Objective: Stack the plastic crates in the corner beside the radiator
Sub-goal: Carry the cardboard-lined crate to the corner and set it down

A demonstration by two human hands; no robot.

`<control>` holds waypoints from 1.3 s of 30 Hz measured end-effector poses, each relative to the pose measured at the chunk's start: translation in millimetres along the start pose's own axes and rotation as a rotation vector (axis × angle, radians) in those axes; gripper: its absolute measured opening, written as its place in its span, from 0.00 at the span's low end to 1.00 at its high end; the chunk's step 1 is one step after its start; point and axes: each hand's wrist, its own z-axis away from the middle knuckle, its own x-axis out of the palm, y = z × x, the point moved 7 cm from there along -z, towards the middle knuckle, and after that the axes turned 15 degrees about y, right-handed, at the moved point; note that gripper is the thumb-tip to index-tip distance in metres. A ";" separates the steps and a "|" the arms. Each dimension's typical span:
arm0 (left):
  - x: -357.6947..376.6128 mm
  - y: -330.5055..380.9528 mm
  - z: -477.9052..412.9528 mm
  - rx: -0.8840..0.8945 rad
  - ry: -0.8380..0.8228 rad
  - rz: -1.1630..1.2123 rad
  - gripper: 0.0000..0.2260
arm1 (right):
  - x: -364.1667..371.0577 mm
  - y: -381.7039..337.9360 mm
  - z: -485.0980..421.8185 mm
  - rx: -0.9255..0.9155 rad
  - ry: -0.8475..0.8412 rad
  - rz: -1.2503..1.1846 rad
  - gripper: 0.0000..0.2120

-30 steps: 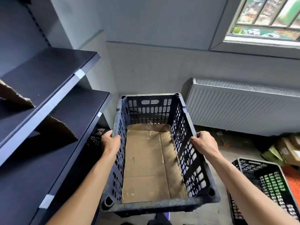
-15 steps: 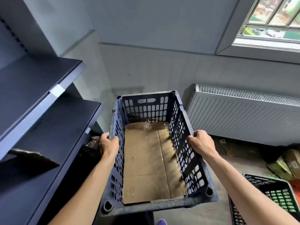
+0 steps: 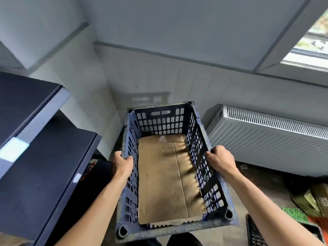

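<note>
Forearms reach in from the bottom edge, and between them you carry a dark blue slotted crate (image 3: pixel 160 124), long axis pointing away from you. Your left hand (image 3: pixel 122 165) is closed over the rim of the left long wall about midway along it, thumb on the inside; your right hand (image 3: pixel 221 160) grips the right long wall at the matching spot, fingers wrapped over the top edge. A sheet of brown cardboard (image 3: pixel 165 178) lies flat on the crate's floor, covering nearly all of it.

Low at your right, just past your right forearm, the corner of a black crate (image 3: pixel 253 233) shows, with a green crate (image 3: pixel 295 213) behind it and some packets beyond that.

On your left, dark shelves (image 3: pixel 40 174) run alongside, their front edge near the crate's left wall. On your right, the white radiator (image 3: pixel 266 139) stands against the wall, its near end close to the crate's far right corner. The crate's far end faces the pale wall between shelves and radiator, and you can see its faint shadow there.
</note>
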 end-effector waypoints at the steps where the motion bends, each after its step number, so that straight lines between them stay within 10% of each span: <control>1: 1.9 5.2 -6.0 -0.010 0.011 -0.011 0.22 | 4.2 -8.7 -12.6 -0.016 -0.017 0.003 0.15; 20: 76.4 -11.8 -59.2 -0.416 0.356 -0.079 0.15 | 135.9 -136.3 -247.7 -0.473 -0.448 0.146 0.15; 39: 238.1 -141.9 -125.5 -0.570 0.198 -0.274 0.13 | 342.2 -91.3 -311.5 -0.392 -0.444 0.251 0.17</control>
